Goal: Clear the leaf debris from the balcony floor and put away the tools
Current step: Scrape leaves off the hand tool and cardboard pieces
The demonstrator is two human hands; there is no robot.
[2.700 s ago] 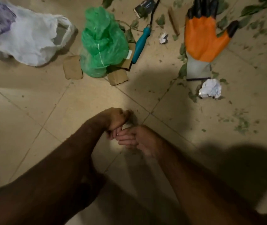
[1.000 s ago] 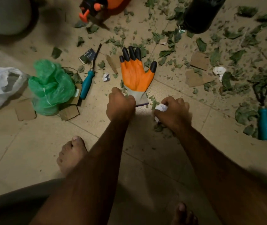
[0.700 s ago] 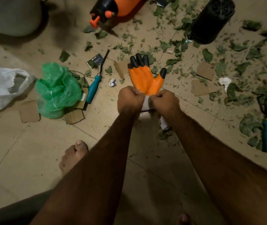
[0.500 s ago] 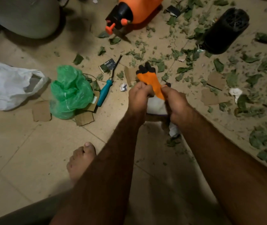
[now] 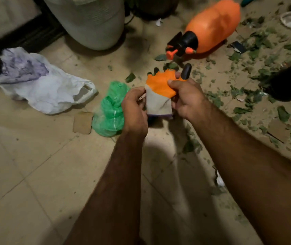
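Note:
An orange work glove (image 5: pixel 159 89) with black fingertips and a pale cuff hangs in the air above the tiled floor. My left hand (image 5: pixel 135 110) pinches the cuff's left edge. My right hand (image 5: pixel 188 99) grips the glove's right side, thumb on the orange palm. Green leaf debris (image 5: pixel 247 96) is scattered over the floor to the right. An orange sprayer bottle (image 5: pixel 212 27) with a black nozzle lies beyond the glove.
A green plastic bag (image 5: pixel 111 110) sits just left of my left hand, a white plastic bag (image 5: pixel 42 89) further left. Cardboard scraps (image 5: pixel 82 122) lie beside them. A pale round container (image 5: pixel 91 20) stands at the back, a black pot (image 5: pixel 290 80) at the right edge.
Both hands reached the glove on the floor, took its cuff and lifted it. The view has tilted up and left, showing the sprayer and pale container.

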